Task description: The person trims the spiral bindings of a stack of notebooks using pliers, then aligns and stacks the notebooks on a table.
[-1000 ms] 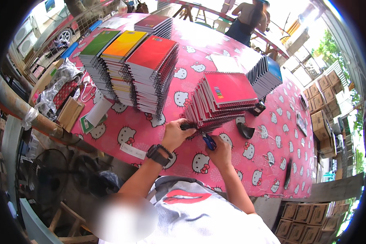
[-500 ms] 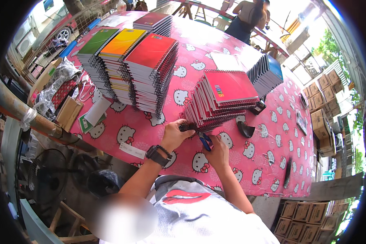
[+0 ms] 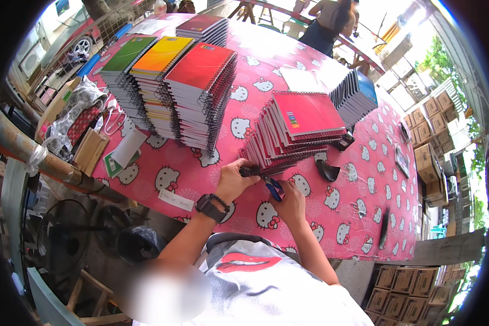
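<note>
A stack of red spiral-bound notebooks (image 3: 309, 117) stands in front of me, its lower books fanned toward my left. At its near lower corner my left hand (image 3: 234, 180) is closed on the dark wire-coil edge of a notebook (image 3: 250, 171); the fingertips are partly hidden. My right hand (image 3: 289, 204) grips blue-handled pliers (image 3: 273, 188), their tip against the coil beside my left fingers. What the jaws hold is too small to make out. A black curved object (image 3: 327, 171) lies right of the stack.
Tall stacks of green notebooks (image 3: 129, 57), yellow notebooks (image 3: 162, 54) and red notebooks (image 3: 201, 65) rise at the left. Blue notebooks (image 3: 358, 95) stand behind right. A paper strip (image 3: 176, 200) and a loose black coil (image 3: 384, 229) lie on the pink patterned tablecloth (image 3: 358, 239).
The view has shifted very slightly. Both hands stay at the same corner of the red stack, the pliers still in my right hand.
</note>
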{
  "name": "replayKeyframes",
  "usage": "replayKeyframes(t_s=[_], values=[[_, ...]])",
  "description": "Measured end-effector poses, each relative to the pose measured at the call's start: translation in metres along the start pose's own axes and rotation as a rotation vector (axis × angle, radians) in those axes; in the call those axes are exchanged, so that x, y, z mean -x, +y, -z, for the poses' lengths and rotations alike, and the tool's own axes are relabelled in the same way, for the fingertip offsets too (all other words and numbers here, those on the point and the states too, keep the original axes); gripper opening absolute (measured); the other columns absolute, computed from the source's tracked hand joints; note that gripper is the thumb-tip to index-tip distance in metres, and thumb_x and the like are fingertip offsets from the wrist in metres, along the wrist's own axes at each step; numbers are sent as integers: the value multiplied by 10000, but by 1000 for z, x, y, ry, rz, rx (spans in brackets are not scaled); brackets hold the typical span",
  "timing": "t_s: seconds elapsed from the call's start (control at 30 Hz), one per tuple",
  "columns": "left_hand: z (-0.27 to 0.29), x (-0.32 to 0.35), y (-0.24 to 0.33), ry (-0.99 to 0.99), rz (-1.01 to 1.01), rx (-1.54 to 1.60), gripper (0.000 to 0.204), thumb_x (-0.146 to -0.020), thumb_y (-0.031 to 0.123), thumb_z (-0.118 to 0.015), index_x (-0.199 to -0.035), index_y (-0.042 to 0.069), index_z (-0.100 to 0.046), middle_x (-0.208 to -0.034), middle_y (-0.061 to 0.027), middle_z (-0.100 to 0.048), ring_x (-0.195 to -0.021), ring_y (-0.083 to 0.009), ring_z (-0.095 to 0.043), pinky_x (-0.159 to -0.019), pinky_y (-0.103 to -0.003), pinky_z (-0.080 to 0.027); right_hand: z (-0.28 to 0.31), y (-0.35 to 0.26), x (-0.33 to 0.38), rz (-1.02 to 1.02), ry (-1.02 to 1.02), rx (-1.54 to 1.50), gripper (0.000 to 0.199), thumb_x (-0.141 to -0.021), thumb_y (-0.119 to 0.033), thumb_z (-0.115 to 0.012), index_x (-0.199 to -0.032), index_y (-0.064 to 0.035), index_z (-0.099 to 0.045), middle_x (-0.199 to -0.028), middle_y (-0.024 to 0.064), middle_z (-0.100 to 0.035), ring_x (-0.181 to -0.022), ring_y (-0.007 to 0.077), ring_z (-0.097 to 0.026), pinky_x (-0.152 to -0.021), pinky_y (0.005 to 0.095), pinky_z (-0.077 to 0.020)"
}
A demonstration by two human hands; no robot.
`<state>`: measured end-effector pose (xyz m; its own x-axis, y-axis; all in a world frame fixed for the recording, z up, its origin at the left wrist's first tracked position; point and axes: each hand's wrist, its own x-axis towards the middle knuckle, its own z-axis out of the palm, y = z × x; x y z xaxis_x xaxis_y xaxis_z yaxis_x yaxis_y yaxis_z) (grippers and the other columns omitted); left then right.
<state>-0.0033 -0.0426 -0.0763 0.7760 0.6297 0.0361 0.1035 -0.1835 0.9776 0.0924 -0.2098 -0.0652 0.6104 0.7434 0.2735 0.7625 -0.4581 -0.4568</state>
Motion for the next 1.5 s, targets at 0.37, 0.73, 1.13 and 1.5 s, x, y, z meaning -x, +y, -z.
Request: replayKeyframes(t_s=[0.37,0.73,1.13,1.5], values=[[13,0,-3,-15,113,46,312,-673,150,-764,-936,22,-655,-819,-86,-686,-754,-145,-650,-708,-299,-512,4,4,6,120,99,91,390,-664,-145,-704,-1028,-52,-602,-895,130,-625,-747,328,-608,-654,397,-493],[-2,8,-13,136,-184,-208,287,-701,154,-746,-925,8,-644,-754,-45,-665,-682,-92,-616,-653,-270,-507,0,-1,2,-194,-234,-69,417,-636,-119,-704,-1032,-79,-580,-933,127,-618,-856,331,-598,-727,415,-479],[5,0,-28,19,100,60,315,-712,198,-734,-953,28,-623,-734,-44,-647,-675,-111,-614,-636,-268,-502,-21,4,2,7,-7,-36,410,-627,-127,-705,-1014,-76,-581,-867,133,-609,-783,331,-606,-673,426,-480],[1,3,-27,1,154,191,251,-732,118,-722,-929,18,-602,-721,-39,-639,-630,-78,-603,-565,-247,-490,-19,12,8,19,-10,-6,448,-626,-142,-727,-1040,-82,-566,-883,131,-607,-827,356,-589,-726,436,-462]])
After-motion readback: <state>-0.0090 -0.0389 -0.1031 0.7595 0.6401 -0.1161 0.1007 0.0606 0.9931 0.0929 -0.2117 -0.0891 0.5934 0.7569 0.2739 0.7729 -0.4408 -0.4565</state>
